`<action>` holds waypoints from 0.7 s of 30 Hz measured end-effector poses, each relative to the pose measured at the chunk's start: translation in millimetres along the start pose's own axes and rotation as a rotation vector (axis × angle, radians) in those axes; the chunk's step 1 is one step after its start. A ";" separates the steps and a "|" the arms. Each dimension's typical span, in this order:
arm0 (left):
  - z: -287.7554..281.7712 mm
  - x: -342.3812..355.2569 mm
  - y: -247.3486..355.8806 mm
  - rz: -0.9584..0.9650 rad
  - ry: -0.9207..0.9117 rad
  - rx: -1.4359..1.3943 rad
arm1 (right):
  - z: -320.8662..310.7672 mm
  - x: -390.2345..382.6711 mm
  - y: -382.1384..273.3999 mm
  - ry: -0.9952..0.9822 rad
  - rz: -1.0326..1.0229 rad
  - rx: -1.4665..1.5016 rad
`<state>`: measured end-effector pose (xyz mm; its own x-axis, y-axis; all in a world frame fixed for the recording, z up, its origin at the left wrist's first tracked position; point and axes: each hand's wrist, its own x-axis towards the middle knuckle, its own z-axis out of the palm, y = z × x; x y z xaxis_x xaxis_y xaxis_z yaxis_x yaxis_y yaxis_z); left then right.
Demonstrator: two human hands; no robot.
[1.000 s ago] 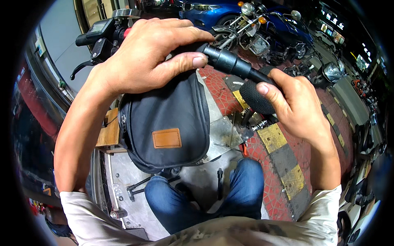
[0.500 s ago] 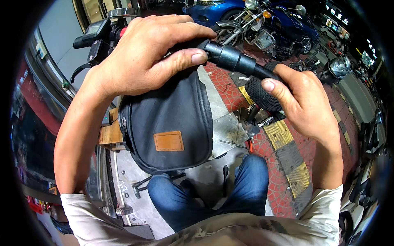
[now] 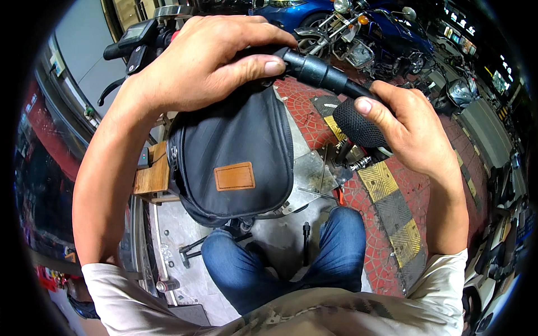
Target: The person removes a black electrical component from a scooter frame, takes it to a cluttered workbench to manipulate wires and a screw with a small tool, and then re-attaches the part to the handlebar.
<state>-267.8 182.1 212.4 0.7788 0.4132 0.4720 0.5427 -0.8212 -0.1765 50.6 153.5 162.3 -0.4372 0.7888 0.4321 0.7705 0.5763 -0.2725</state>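
Note:
A black handlebar (image 3: 322,74) with stepped collars crosses in front of me. My left hand (image 3: 204,61) wraps over its middle, thumb on the near side and fingers over the far side; the palm hides much of the bar there. My right hand (image 3: 412,126) is closed round the bar's thinner right part, thumb along the near side. Below my left hand hangs a black zipped bag (image 3: 235,134) with a brown patch (image 3: 235,176). A dark mesh-covered pad (image 3: 358,124) sits just under my right hand. Left of my left hand are a display (image 3: 136,35) and a brake lever (image 3: 111,89).
A wooden stool (image 3: 152,173) with a small device stands behind the bag. Loose tools (image 3: 193,249) lie on the grey floor by my knees. Red paving with yellow-black strips (image 3: 381,182) runs at the right. A motorcycle (image 3: 358,47) and a blue car (image 3: 288,14) stand beyond.
The bag has shifted slightly up and to the right, showing more floor below it. The handlebar and my left hand have shifted a little; both hands keep their hold.

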 end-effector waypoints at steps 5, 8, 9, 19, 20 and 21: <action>-5.1 6.6 2.9 0.032 -0.019 -0.135 | -3.4 3.9 4.0 -0.054 -0.032 0.091; -0.1 4.7 -8.1 0.066 -0.007 -0.169 | -2.3 3.9 4.6 -0.064 -0.041 0.123; -10.3 6.2 1.3 0.015 -0.042 -0.185 | -2.1 4.3 4.3 -0.061 -0.036 0.117; -12.4 2.8 8.2 -0.029 -0.074 -0.043 | 0.2 6.6 5.0 -0.067 -0.040 0.124; -13.6 1.4 8.5 -0.009 -0.069 -0.022 | 0.7 7.6 4.0 -0.073 -0.035 0.127; -13.7 3.5 8.9 -0.034 -0.093 -0.025 | 1.1 7.0 5.2 -0.054 -0.043 0.096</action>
<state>-264.6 170.8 224.3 0.7864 0.4752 0.3948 0.5625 -0.8149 -0.1396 51.1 162.2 163.0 -0.4950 0.7719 0.3989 0.7037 0.6255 -0.3370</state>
